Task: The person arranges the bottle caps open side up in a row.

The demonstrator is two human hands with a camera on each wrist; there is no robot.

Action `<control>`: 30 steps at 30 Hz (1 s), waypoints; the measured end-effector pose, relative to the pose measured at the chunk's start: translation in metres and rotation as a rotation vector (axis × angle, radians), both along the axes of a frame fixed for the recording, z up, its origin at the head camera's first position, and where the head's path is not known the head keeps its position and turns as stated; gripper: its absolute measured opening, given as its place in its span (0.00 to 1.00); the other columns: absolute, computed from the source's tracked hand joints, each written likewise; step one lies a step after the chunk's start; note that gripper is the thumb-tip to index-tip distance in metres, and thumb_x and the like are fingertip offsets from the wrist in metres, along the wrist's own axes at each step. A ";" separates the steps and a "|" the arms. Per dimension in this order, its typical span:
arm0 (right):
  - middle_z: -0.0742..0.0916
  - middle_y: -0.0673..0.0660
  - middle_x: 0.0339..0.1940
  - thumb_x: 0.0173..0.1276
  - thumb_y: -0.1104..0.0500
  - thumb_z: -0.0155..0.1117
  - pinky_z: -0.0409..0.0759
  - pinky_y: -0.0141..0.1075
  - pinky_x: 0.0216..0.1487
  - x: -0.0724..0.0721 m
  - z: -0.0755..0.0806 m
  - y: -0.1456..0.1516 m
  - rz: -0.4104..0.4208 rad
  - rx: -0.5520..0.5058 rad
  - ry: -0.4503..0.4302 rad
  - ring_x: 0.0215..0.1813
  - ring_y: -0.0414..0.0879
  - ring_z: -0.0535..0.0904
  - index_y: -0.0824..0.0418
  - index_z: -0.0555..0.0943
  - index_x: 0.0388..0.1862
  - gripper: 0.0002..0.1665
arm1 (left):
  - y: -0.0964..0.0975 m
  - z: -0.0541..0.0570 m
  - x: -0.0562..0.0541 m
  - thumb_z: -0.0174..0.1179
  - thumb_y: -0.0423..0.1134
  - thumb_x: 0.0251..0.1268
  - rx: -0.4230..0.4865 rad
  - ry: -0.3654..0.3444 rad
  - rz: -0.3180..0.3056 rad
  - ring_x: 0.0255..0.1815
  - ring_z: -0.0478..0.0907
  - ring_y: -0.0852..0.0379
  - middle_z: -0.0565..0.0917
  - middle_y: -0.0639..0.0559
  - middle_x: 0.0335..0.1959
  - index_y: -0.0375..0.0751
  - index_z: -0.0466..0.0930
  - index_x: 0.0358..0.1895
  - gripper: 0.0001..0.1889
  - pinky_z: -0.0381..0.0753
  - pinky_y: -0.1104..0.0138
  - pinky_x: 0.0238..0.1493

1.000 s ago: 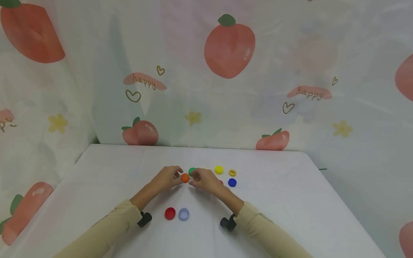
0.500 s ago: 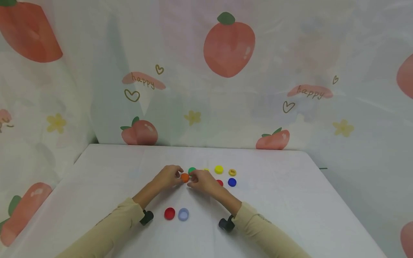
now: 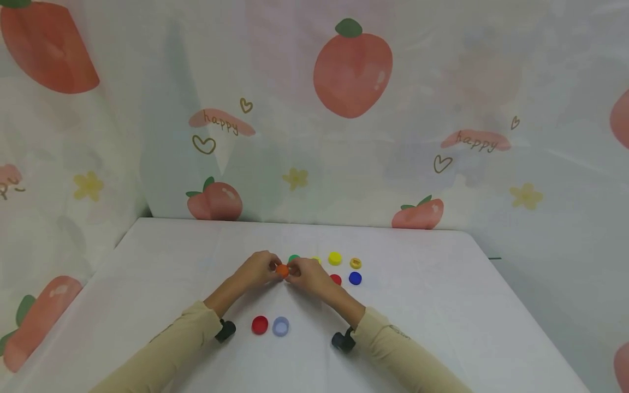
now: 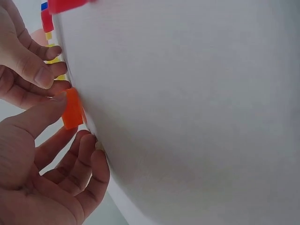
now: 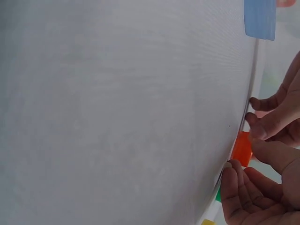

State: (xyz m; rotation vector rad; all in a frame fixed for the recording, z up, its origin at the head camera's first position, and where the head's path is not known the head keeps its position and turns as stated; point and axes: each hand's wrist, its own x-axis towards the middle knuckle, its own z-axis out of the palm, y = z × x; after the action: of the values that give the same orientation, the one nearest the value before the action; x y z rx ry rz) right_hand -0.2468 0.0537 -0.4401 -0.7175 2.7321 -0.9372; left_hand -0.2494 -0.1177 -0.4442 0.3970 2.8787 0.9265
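Observation:
An orange bottle cap (image 3: pixel 282 271) stands on the white table between both hands. My left hand (image 3: pixel 256 268) pinches its left side with thumb and index finger; in the left wrist view the thumb lies against the orange cap (image 4: pixel 72 110). From the right, my right hand (image 3: pixel 310 275) has its thumb and index finger at the same cap, the thumb touching it in the right wrist view. Just behind the fingers, a green cap (image 3: pixel 294 258) is partly hidden. A yellow cap (image 3: pixel 316 260) and a red cap (image 3: pixel 336 279) peek out beside the right hand.
Farther right lie a bright yellow cap (image 3: pixel 335 258), a yellow cap with a printed mark (image 3: pixel 356 263) and a blue cap (image 3: pixel 355 278). Nearer the body, between the forearms, sit a red cap (image 3: pixel 260 325) and a light blue cap (image 3: pixel 281 326). A patterned curtain (image 3: pixel 354 164) hangs behind the table.
The right hand's fingers have closed in from the right until they meet the orange cap. The left hand stays at the cap's left side, its fingers drawn slightly closer.

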 end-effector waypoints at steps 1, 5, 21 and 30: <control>0.85 0.54 0.37 0.62 0.62 0.67 0.78 0.32 0.44 0.000 0.000 0.000 0.000 -0.003 -0.001 0.41 0.44 0.81 0.67 0.78 0.51 0.19 | 0.000 0.000 0.000 0.70 0.36 0.51 0.010 -0.001 -0.001 0.31 0.72 0.57 0.77 0.52 0.29 0.36 0.82 0.40 0.13 0.74 0.67 0.33; 0.85 0.54 0.37 0.62 0.61 0.67 0.78 0.32 0.43 0.000 0.001 0.002 0.000 -0.011 -0.006 0.40 0.44 0.81 0.66 0.77 0.52 0.20 | -0.003 0.002 0.002 0.70 0.36 0.51 0.051 -0.016 -0.010 0.29 0.73 0.58 0.78 0.53 0.29 0.37 0.82 0.42 0.14 0.74 0.69 0.28; 0.85 0.51 0.37 0.61 0.59 0.68 0.77 0.27 0.41 0.008 0.005 0.006 0.054 -0.008 0.048 0.39 0.41 0.79 0.63 0.79 0.51 0.19 | -0.008 0.009 0.022 0.66 0.32 0.56 0.128 0.062 -0.143 0.33 0.76 0.59 0.82 0.53 0.35 0.37 0.79 0.46 0.14 0.77 0.68 0.36; 0.84 0.50 0.36 0.61 0.58 0.68 0.76 0.26 0.40 0.018 0.012 0.013 0.085 -0.004 0.096 0.37 0.40 0.78 0.63 0.79 0.50 0.19 | -0.007 0.009 0.032 0.64 0.35 0.59 0.148 0.087 -0.187 0.34 0.77 0.59 0.82 0.54 0.37 0.39 0.79 0.48 0.14 0.78 0.69 0.37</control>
State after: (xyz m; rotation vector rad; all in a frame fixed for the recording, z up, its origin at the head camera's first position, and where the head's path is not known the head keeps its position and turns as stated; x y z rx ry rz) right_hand -0.2290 0.0667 -0.4286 -0.8937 2.7568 -0.9122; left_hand -0.2177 -0.1250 -0.4351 0.7225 2.7943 1.1172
